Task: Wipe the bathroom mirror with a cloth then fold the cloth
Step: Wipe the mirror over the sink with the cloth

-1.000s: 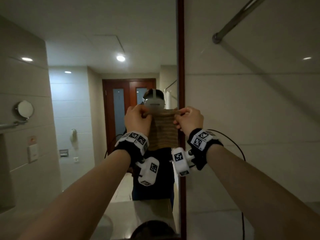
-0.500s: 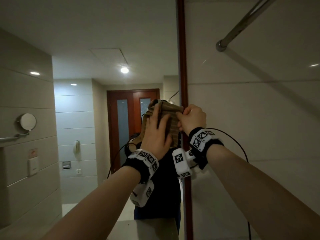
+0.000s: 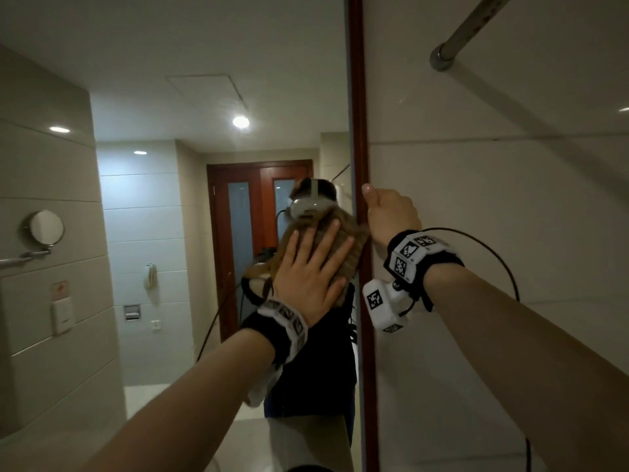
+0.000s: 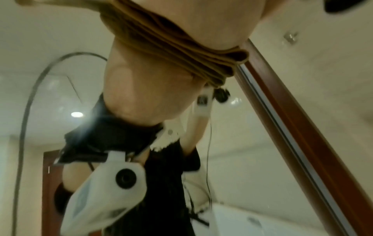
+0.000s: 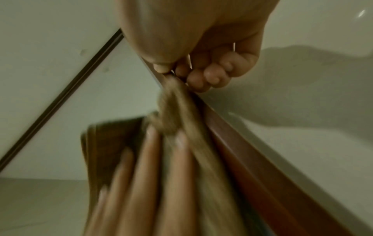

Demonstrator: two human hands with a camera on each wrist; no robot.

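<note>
Two hands meet at our mirror [image 3: 211,80]. Our left hand [image 3: 311,270] presses a brown cloth [image 3: 354,247] flat against the glass with straight, spread fingers. Our right hand [image 3: 391,212], fingers curled, rests at the wooden frame [image 3: 357,97], seemingly empty.

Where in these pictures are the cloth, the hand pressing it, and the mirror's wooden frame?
cloth [image 3: 354,253]: head view, on its ribbed right part beside the fingers.
left hand [image 3: 308,277]: head view, on the back of the hand.
wooden frame [image 3: 359,131]: head view, on the upright strip above the right hand.
</note>
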